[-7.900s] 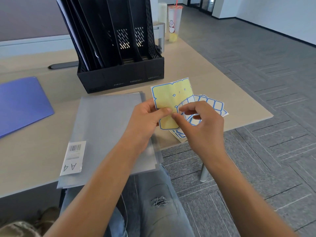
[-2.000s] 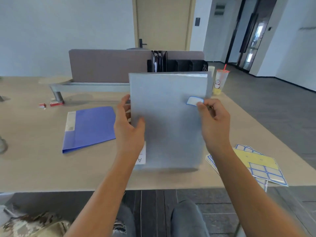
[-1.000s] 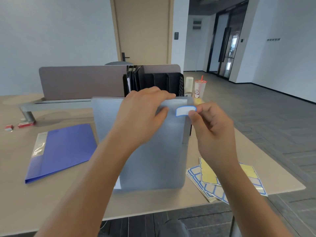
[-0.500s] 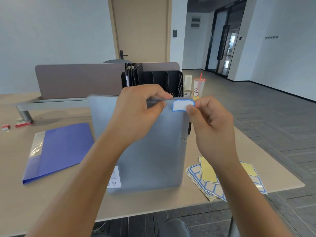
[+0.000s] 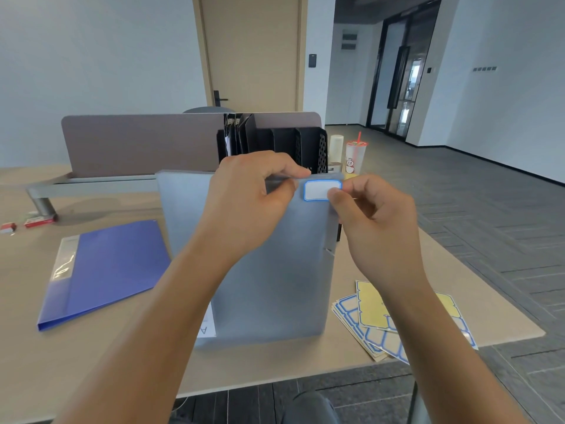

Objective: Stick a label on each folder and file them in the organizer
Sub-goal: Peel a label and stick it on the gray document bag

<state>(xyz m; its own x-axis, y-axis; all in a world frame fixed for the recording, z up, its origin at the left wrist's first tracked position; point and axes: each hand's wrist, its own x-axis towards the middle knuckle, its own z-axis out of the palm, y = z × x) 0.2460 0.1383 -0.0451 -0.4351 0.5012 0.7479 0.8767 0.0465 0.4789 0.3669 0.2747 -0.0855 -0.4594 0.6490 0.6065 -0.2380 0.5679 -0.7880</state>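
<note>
The desk carries everything, and at its far side the black organizer stands upright with some folders already in its left slots, so the open slots to the right seem to wait for the next ones. In front of it the grey folder stands on its lower edge, probably so that its top corner faces the person for labelling. The blue folder lies flat to the left, well apart, and I judge it is not yet labelled. Beside the grey folder, to the right, the label sheets lie in a loose pile at the desk edge, within easy reach. The left hand grips the top edge of the grey folder to keep it steady. The right hand pinches the right end of a white label with blue border, which lies against the top right corner. The label is blank; a sticker low on the folder shows the letter "A".
</note>
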